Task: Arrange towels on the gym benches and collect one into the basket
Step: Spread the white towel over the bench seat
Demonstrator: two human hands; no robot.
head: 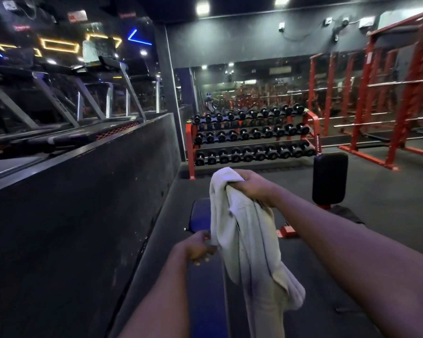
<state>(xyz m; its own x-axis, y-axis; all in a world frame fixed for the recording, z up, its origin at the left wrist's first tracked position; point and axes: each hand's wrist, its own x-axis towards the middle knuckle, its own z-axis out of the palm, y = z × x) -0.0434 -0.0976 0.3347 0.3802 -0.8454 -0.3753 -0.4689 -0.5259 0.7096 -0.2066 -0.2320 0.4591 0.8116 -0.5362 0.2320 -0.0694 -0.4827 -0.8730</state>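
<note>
The right hand (252,185) is clamping the top of a pale, crumpled cotton towel (249,242), hanging long-axis from twelve to six o'clock. The left hand (199,247), at eight o'clock, is pinching its edge. Underneath is lying the dark blue padded worktop (200,217), awaiting the spread.
</note>
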